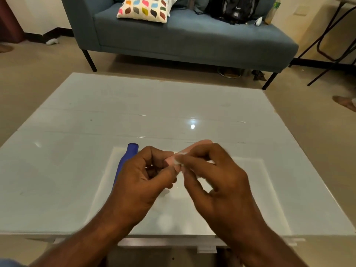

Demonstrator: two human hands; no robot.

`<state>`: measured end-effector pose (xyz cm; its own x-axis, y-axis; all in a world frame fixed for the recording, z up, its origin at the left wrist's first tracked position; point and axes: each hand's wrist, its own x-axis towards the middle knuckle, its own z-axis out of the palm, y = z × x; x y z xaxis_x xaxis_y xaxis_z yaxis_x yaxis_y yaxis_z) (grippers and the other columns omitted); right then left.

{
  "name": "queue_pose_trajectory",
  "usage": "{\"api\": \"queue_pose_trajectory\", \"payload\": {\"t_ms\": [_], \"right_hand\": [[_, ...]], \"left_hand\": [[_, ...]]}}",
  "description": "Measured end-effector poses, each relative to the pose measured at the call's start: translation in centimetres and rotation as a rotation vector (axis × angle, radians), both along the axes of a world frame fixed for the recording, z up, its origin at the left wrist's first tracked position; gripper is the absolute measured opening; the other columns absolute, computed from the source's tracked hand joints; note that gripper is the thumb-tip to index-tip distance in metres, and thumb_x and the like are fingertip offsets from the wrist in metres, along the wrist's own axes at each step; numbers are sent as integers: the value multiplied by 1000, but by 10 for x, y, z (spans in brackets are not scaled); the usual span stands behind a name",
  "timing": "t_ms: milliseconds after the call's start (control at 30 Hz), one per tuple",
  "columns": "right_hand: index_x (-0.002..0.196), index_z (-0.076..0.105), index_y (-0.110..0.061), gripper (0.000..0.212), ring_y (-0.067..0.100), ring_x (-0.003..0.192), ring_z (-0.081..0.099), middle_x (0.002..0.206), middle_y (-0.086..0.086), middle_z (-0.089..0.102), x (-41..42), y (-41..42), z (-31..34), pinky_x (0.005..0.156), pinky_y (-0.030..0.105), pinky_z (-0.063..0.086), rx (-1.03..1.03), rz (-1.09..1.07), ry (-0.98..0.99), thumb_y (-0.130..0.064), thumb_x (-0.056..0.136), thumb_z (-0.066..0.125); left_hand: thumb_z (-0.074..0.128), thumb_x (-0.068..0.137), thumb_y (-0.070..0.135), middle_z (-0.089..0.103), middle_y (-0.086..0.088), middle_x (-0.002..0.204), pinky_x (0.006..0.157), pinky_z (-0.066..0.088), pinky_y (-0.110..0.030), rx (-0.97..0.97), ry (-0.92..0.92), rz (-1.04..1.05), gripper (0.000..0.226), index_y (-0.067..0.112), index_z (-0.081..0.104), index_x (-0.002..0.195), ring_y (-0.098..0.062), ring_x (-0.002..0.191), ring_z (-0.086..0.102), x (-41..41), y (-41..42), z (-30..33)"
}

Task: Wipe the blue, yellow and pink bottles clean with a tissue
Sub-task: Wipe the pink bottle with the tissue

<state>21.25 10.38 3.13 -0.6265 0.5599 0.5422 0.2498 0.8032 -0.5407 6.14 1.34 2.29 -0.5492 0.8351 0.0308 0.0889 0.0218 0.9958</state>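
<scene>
Close above the near edge of a glossy, pale glass tabletop [77, 116]: two bare hands, fingertips meeting. Left hand [142, 178], fingers curled tight, pinching the end of a smooth pink bottle [170, 159]; most of that bottle hidden, only a rounded pink tip [204, 142] showing past the knuckles toward the far edge. Right hand [217, 180], thumb and forefinger nipped narrowly on a small, crumpled white tissue [178, 158], pressed against the pink plastic. Motion blur around the fingertips; finer detail of the grip cannot be told.

Just beside the left hand, toward the left edge: a matte blue bottle [127, 160], slim and tapering, lying on its side on the glass, its blunt cylindrical end pointing away, its lower part hidden behind the hand.

Beyond the far edge: a teal fabric sofa [183, 39] on thin black legs, carrying a white cushion [146, 8] printed with multicoloured leaf shapes and a black backpack [238, 8]. Beige tiled floor [38, 74] all around.
</scene>
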Motion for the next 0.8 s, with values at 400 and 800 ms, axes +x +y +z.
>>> {"api": "queue_pose_trajectory", "payload": {"t_ms": [400, 800], "right_hand": [[117, 79, -20, 26, 12, 98, 65, 108, -6, 66, -1, -4, -5, 81, 19, 52, 37, 70, -8, -13, 92, 76], [104, 81, -34, 29, 12, 112, 71, 112, -11, 76, 1, 28, 3, 87, 25, 60, -593, -145, 278, -8, 98, 71]], "left_hand": [[58, 91, 38, 64, -10, 64, 60, 50, -33, -120, -361, 64, 31, 20, 69, 69, -17, 53, 54, -4, 6, -6], [49, 97, 32, 50, -12, 61, 41, 34, -22, -237, -910, -67, 36, 0, 56, 82, -12, 41, 34, -6, 10, 10]]}}
